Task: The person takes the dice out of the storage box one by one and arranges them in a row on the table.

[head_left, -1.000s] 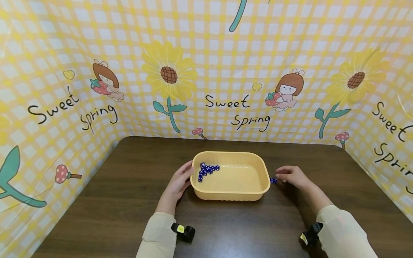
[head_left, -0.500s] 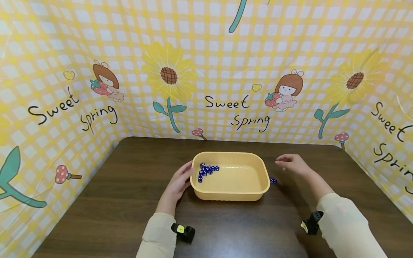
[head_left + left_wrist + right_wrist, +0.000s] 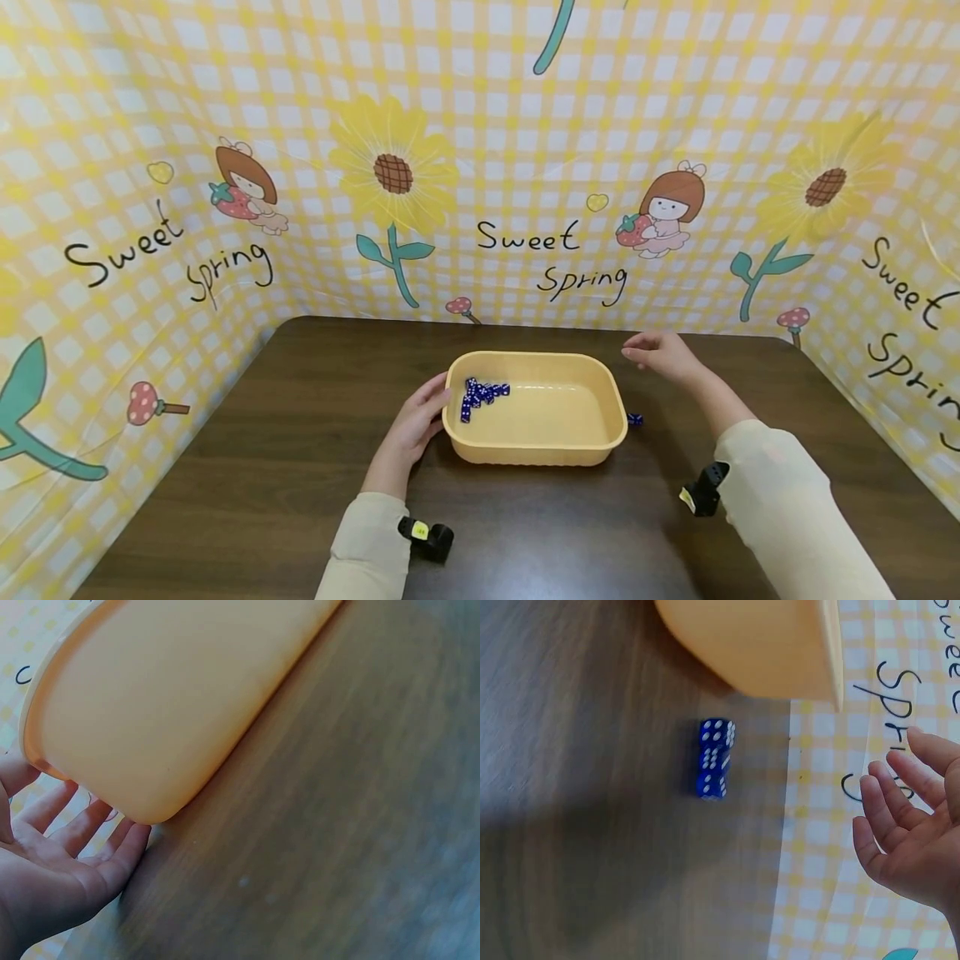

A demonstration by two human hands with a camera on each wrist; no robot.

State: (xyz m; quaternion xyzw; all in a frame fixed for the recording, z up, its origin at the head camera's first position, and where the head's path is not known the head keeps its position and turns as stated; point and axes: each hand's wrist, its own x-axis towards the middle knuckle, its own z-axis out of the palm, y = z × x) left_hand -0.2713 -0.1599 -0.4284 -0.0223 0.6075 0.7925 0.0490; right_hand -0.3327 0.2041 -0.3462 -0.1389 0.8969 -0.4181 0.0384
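Observation:
A yellow plastic basin (image 3: 536,457) stands on the table, with several blue dice with white pips (image 3: 476,396) clustered at its left end. My left hand (image 3: 412,425) rests against the basin's left end; in the left wrist view its fingers (image 3: 90,821) are spread and slightly bent, tips at the wall under the rim. My right hand (image 3: 666,354) is raised beyond the basin's right back corner, holding nothing. Its fingers (image 3: 889,814) are loosely bent. A short row of blue dice (image 3: 714,761) lies on the table beside the basin's right end, partly hidden by it in the head view.
The dark wooden table (image 3: 247,467) has rounded back corners. A yellow-and-white checked cloth (image 3: 525,150) printed with flowers and figures hangs behind it and along both sides. Black wrist cameras sit on the left sleeve (image 3: 367,542) and right sleeve (image 3: 780,492).
My right hand has risen away from the dice beside the basin, moving back and then slightly left. The left hand, the basin and the dice look unchanged.

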